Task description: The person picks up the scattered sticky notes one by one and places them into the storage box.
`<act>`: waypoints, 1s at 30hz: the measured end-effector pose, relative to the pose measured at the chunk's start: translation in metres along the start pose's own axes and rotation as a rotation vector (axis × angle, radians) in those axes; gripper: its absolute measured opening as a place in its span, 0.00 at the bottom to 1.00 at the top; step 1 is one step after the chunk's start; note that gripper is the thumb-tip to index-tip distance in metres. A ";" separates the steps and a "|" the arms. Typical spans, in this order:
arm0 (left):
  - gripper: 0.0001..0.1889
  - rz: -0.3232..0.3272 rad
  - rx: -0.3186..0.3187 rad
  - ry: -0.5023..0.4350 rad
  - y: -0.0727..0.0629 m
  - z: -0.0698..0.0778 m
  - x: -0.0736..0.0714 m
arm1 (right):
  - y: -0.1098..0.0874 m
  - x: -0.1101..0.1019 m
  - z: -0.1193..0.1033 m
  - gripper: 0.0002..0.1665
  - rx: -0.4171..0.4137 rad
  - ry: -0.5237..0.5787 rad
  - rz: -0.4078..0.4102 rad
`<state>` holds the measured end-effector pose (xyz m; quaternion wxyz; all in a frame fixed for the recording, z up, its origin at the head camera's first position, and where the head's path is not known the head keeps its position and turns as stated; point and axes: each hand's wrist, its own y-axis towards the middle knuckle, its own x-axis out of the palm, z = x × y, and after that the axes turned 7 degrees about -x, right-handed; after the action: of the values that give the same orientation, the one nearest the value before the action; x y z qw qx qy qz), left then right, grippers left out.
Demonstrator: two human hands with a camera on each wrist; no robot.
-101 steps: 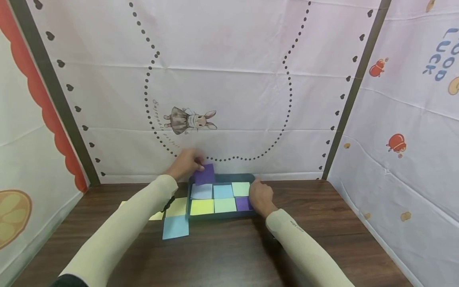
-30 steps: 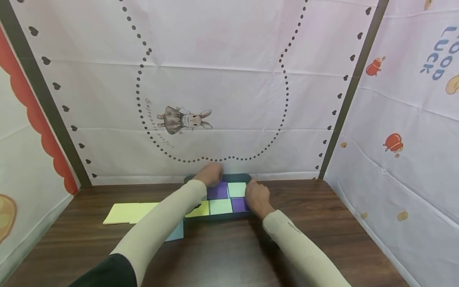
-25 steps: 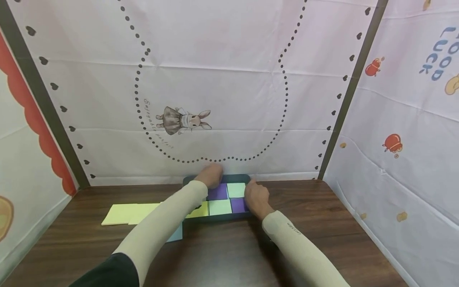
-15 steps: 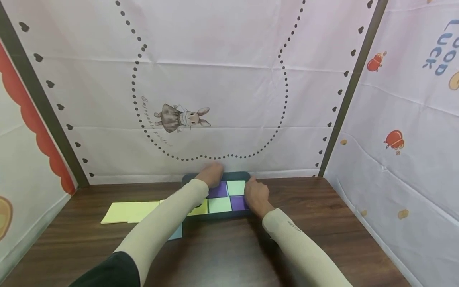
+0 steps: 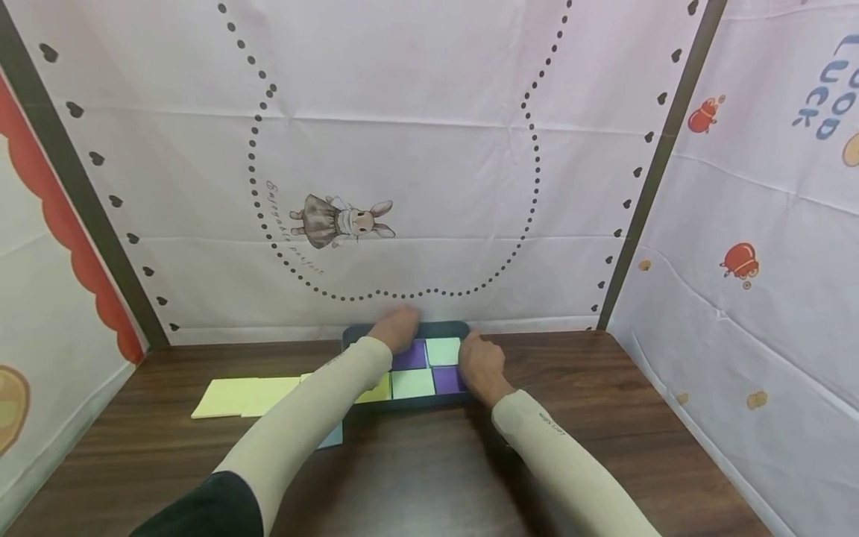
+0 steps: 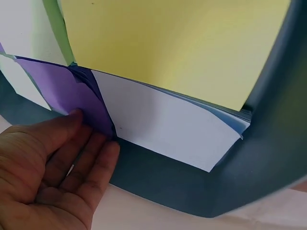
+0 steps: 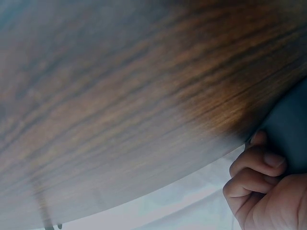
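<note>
A dark teal tray (image 5: pixel 416 403) sits at the back of the table, holding square paper notes in two rows. My left hand (image 5: pixel 396 328) reaches over its back wall. In the left wrist view, the thumb and fingers pinch the back edge of a purple paper note (image 6: pixel 67 88), which lies in the middle of the back row. Beside it are a pale bluish-white note (image 6: pixel 163 120) and a yellow note (image 6: pixel 168 43). My right hand (image 5: pixel 482 365) grips the tray's right end; curled fingers show against the tray wall (image 7: pixel 290 127) in the right wrist view.
Left of the tray, pale yellow notes (image 5: pixel 244 397) lie on the brown wooden table (image 5: pixel 429 477). A blue note (image 5: pixel 332 436) sits partly under the left forearm. A printed white cloth (image 5: pixel 429 186) hangs close behind the tray.
From above the tray's back left corner, my left hand has brought the purple note down into the middle of the back row, over a light blue one. Lately both hands stay nearly still.
</note>
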<state>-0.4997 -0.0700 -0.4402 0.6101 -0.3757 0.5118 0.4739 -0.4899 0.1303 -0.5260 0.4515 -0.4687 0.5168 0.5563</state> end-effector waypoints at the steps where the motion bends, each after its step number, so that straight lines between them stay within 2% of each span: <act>1: 0.03 0.005 0.008 0.004 0.003 -0.003 0.004 | -0.001 -0.003 -0.001 0.13 0.003 0.004 -0.013; 4: 0.04 0.030 0.042 0.047 0.010 -0.010 0.016 | -0.001 -0.001 -0.002 0.13 0.008 0.025 -0.019; 7: 0.04 0.060 0.076 0.112 0.010 -0.015 0.021 | 0.000 0.006 -0.002 0.14 0.013 0.044 -0.017; 10: 0.06 0.072 0.099 0.104 0.008 -0.019 0.025 | 0.000 0.009 -0.003 0.16 0.012 0.060 -0.031; 13: 0.07 0.083 0.118 0.096 0.007 -0.025 0.030 | -0.001 0.013 -0.005 0.17 0.009 0.056 -0.012; 15: 0.07 0.097 0.134 0.105 0.006 -0.028 0.032 | -0.006 0.009 -0.007 0.16 -0.002 0.046 0.016; 19: 0.06 0.135 0.169 0.144 0.003 -0.033 0.031 | -0.026 -0.024 -0.012 0.11 -0.029 0.031 0.039; 21: 0.06 0.149 0.186 0.162 0.003 -0.034 0.029 | -0.034 -0.031 -0.013 0.09 -0.047 0.010 0.090; 22: 0.06 0.153 0.191 0.169 0.003 -0.035 0.027 | -0.040 -0.041 -0.015 0.09 -0.048 0.010 0.080; 25: 0.06 0.166 0.208 0.175 0.004 -0.038 0.024 | -0.047 -0.050 -0.016 0.09 -0.051 -0.007 0.097; 26: 0.06 0.174 0.215 0.174 0.004 -0.039 0.023 | -0.041 -0.038 -0.013 0.10 -0.057 -0.021 0.130; 27: 0.06 0.178 0.219 0.171 0.005 -0.041 0.023 | -0.041 -0.044 -0.014 0.11 -0.053 -0.009 0.101; 30: 0.07 0.174 0.228 0.137 0.008 -0.047 0.023 | -0.025 -0.020 -0.007 0.10 -0.051 0.000 0.122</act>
<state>-0.5190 -0.1075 -0.4714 0.5691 -0.2898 0.6333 0.4370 -0.4619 0.1245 -0.5100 0.4046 -0.4477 0.5302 0.5957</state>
